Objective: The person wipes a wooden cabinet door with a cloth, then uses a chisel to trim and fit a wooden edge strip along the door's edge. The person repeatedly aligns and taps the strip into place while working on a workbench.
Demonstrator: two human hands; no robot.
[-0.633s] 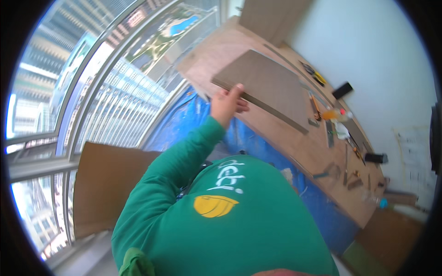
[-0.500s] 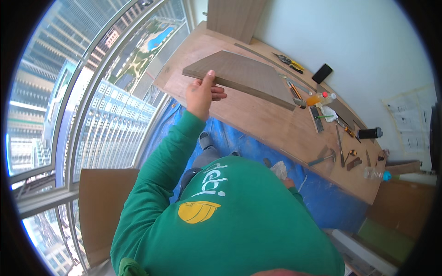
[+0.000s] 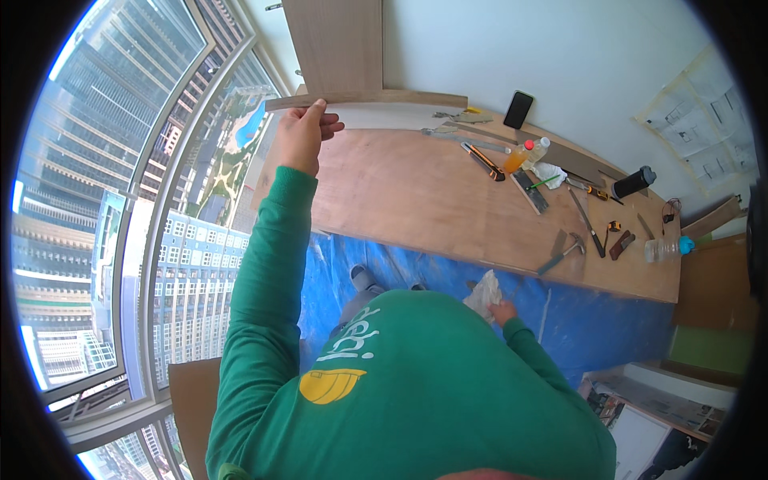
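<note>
My left hand (image 3: pixel 300 138) is closed on the near edge of a brown wood-grain board (image 3: pixel 392 97), thumb on top and fingers beneath. The board is raised over the far left of the workbench (image 3: pixel 392 184) and shows almost edge-on, with a pale band below its brown edge. Low beside my body, over the blue sheet, my right hand (image 3: pixel 503 311) grips a crumpled whitish cloth (image 3: pixel 483 296); part of that hand's fingers is hidden. Behind the board, a tall wood-grain panel (image 3: pixel 336 44) stands upright.
On the bench's right half lie a utility knife (image 3: pixel 483 162), a hammer (image 3: pixel 564 254), a tape measure (image 3: pixel 614 226) and a black bottle (image 3: pixel 634 182). Juice bottles (image 3: pixel 518 156) and a phone (image 3: pixel 518 110) are toward the wall. Blue sheeting (image 3: pixel 592 324) covers the floor; windows (image 3: pixel 144 240) line the left.
My left hand has moved the board up and left and tilted it, so its broad face no longer shows. My right hand and the cloth have come further into view.
</note>
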